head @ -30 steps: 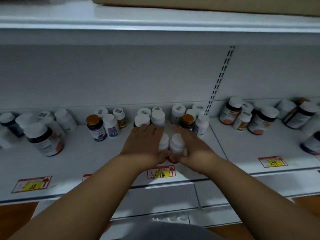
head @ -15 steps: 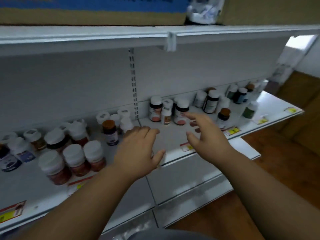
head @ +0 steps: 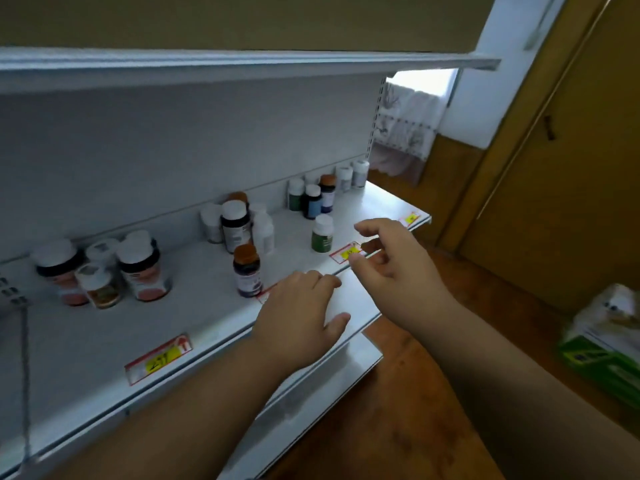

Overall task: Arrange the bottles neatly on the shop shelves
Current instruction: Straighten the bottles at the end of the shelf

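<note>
Head view, near to far: left hand (head: pixel 298 317), palm down over the shelf (head: pixel 104 341) front edge, fingers together and relaxed, thumb out, holding nothing; right hand (head: pixel 391 261), raised beside it, fingers loosely curled and apart, empty; orange-capped bottle (head: pixel 246 270) just left of the left fingertips; green bottle (head: pixel 322 233) just beyond the right fingers, upright; further bottle clusters (head: pixel 235 223) along the back wall

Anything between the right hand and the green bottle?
Head view: only a yellow price tag on the shelf edge lies between the right hand and the green bottle; no other bottle.
</note>
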Demonstrator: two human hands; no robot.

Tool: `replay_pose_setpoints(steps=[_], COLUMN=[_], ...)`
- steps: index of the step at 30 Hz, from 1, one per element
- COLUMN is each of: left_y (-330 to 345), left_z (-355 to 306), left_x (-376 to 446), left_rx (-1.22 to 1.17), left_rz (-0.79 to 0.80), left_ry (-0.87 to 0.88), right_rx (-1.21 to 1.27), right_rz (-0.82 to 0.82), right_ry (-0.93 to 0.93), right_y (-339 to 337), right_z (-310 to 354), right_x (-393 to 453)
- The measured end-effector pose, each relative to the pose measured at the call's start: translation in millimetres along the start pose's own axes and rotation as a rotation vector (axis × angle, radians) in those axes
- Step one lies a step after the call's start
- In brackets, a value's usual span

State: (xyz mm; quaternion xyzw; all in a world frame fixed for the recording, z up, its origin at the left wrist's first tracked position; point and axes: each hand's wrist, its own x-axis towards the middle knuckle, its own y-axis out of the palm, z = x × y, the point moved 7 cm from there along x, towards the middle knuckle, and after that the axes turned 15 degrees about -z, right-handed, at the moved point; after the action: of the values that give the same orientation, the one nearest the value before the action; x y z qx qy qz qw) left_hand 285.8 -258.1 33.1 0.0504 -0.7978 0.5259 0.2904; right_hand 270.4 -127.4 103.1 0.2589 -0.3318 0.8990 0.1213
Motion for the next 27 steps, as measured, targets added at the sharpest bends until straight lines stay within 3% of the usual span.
replay_pose_setpoints(steps=[9,15,19,27], left_y=[79.8,114.9,132.7,122.1], left_z=[1.5,15.7,39.3,73.3], left_x=[134.8,198.1,222.1,233.4], left_rx=[-0.079,-0.105,0.003,0.171], left_rz=[0.011,-0.002,-0.104,-0.301], left_ry=[0.006,-0.169,-0.221,-0.583], right_rx=[-0.070,-0.043,-0.035,-0.107], right_rz=[0.061,0.122,0.216,0.636], right_ry=[0.055,0.054,-0.062,-0.404], right_y=[15.3,31.9,78.3,193.6], right_z=[-98.6,-149.1,-178.0,-217.1], right_x=[97.4,174.0,227.0,292.5])
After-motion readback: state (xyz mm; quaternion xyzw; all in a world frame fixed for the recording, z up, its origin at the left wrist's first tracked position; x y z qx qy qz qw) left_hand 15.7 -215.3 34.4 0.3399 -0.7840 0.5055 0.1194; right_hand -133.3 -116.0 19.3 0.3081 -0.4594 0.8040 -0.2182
